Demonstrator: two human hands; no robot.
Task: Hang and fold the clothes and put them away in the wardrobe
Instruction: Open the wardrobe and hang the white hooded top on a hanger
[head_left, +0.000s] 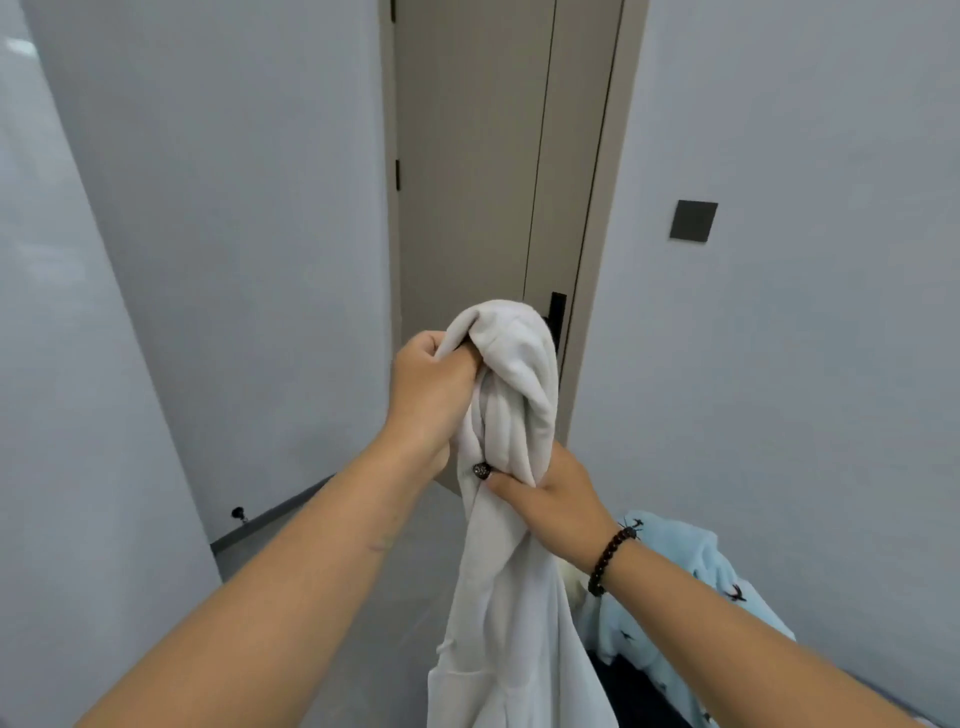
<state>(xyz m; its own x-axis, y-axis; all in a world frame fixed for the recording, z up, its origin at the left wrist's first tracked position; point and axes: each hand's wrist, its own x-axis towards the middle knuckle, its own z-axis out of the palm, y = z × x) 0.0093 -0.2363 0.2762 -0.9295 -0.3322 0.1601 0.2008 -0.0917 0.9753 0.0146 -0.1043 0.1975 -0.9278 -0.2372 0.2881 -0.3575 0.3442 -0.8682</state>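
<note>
Fingers (457, 358) of both hands apparently clench the white garment (514, 405).

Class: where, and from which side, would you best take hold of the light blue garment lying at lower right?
Take the light blue garment at its raised upper edge, coming from above. It lies crumpled, that fold stands highest, and both hands are on the white garment.

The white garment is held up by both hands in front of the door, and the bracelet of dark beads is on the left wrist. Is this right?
Not quite. The head view shows the bead bracelet on the right wrist. The rest holds: left hand and right hand both grip the white garment before the door.
</note>
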